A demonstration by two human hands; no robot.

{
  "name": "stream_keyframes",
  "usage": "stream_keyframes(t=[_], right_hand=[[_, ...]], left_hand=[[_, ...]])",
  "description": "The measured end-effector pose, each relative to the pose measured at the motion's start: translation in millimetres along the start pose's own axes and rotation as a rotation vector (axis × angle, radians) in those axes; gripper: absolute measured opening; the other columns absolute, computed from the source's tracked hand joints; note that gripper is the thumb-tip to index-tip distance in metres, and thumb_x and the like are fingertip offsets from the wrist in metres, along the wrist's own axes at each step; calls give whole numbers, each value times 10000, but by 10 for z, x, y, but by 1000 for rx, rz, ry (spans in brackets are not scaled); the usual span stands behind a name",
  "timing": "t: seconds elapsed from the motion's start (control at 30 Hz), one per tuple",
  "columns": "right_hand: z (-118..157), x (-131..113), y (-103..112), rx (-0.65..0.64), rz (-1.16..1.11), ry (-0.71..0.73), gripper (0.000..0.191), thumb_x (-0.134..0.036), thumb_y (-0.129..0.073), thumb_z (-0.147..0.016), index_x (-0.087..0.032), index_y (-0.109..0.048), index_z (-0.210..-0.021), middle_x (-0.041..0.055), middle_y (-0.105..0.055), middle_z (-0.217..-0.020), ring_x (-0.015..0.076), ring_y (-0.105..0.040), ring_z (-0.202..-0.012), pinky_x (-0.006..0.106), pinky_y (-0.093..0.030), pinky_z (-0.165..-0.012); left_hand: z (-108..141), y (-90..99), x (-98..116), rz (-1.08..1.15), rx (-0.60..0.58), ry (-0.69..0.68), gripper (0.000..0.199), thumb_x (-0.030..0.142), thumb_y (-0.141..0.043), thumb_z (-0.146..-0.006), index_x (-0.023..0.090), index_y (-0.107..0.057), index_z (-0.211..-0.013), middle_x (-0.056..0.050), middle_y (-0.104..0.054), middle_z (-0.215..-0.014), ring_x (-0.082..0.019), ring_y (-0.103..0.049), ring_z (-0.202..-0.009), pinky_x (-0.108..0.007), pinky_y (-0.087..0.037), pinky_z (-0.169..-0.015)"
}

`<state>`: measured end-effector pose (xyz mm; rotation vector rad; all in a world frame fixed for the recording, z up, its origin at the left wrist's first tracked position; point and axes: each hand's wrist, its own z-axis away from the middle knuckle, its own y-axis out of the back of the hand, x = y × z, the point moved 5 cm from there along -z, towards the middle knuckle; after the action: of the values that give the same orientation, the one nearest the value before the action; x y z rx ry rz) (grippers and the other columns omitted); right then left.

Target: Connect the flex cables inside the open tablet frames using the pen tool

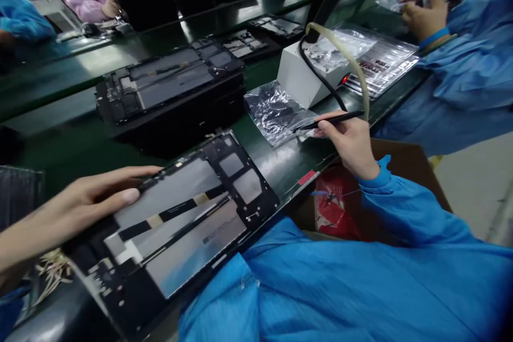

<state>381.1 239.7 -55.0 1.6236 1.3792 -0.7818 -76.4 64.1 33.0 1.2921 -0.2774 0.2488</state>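
A black tablet-like housing (pixel 180 224) with grey panels and dark flex strips lies tilted in front of me at the table edge. My left hand (pixel 108 192) rests along its upper left edge, thumb on the face and fingers along the far side. To the right, my right hand (pixel 348 141) is closed around a black pen-like tool (pixel 328 121) with a pale hose behind it. The tool's tip is over a clear plastic bag (pixel 276 112), beside a white box (pixel 306 75) with a lit red switch.
Behind the housing stands a stack of similar housings (pixel 172 91). A clear tray (pixel 380 67) lies beyond the white box. An open cardboard box (pixel 409 171) sits below the table edge. A co-worker's hand (pixel 427 16) is at the upper right; others work across the line.
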Motion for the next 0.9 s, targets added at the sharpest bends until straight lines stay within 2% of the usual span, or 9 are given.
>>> stream_keyframes(t=[0.03, 0.1, 0.17, 0.23, 0.43, 0.5, 0.63, 0.77, 0.9], right_hand=[[-11, 37, -6, -4, 5, 1, 254, -485, -794, -875, -254, -784, -978, 4, -722, -875, 164, -723, -743, 316, -662, -709], [-21, 83, -14, -10, 15, 3, 260, -507, -782, -879, -274, -777, -994, 2, -713, -915, 170, -728, -781, 325, -677, -718], [-19, 88, -21, -17, 25, 4, 262, -514, -782, -876, -282, -777, -997, 6, -705, -953, 169, -726, -805, 316, -684, -721], [-10, 56, -29, -27, 52, 13, 257, -511, -775, -883, -281, -778, -999, 14, -700, -981, 167, -723, -815, 306, -686, -727], [12, -55, -46, -68, 129, 60, 247, -501, -742, -914, -276, -781, -1010, 28, -699, -1010, 177, -719, -842, 321, -685, -748], [9, -52, -59, -79, 136, 62, 252, -506, -746, -910, -276, -784, -1005, 29, -708, -1004, 178, -717, -823, 330, -682, -742], [-6, -17, -71, -66, 117, 58, 223, -482, -769, -897, -281, -793, -989, 22, -723, -998, 174, -719, -808, 324, -676, -738], [81, -71, 83, 61, 27, 60, 178, -440, -783, -894, -280, -802, -972, 18, -716, -970, 171, -732, -814, 332, -674, -796], [379, -341, 265, 188, -162, 36, 173, -430, -832, -850, -267, -809, -903, 30, -699, -861, 184, -730, -728, 367, -677, -766]], left_hand=[[-32, -82, -40, 84, -68, 36, 577, 725, -426, -994, 419, -593, -1453, 70, -668, -1428, -300, -711, -1170, -367, -632, -876], [-126, -251, -76, 198, -172, 72, 572, 681, -445, -999, 401, -567, -1482, 49, -612, -1504, -294, -668, -1271, -354, -616, -935], [-207, -361, -72, 175, -168, 32, 549, 611, -427, -1029, 345, -562, -1490, 14, -592, -1528, -282, -613, -1352, -366, -567, -1040], [-225, -408, -50, 119, -113, -30, 515, 569, -416, -1046, 327, -571, -1474, 0, -602, -1513, -271, -585, -1377, -386, -506, -1121], [-11, -343, -27, 97, 10, -60, 390, 515, -428, -1059, 453, -557, -1422, 106, -560, -1504, -177, -568, -1370, -268, -483, -1114], [63, -322, -37, 81, 28, -57, 378, 511, -419, -1059, 472, -558, -1408, 127, -570, -1491, -179, -565, -1375, -293, -459, -1153], [146, -310, -19, 20, 36, -58, 398, 528, -395, -1055, 439, -562, -1406, 108, -595, -1478, -203, -558, -1379, -355, -437, -1187], [117, -268, 100, -40, 39, -131, 423, 528, -396, -1057, 434, -562, -1434, 91, -613, -1465, -202, -575, -1354, -342, -468, -1152], [40, -256, 288, -68, -12, -174, 445, 514, -426, -1062, 359, -572, -1452, 25, -634, -1450, -245, -612, -1306, -371, -496, -1110]])
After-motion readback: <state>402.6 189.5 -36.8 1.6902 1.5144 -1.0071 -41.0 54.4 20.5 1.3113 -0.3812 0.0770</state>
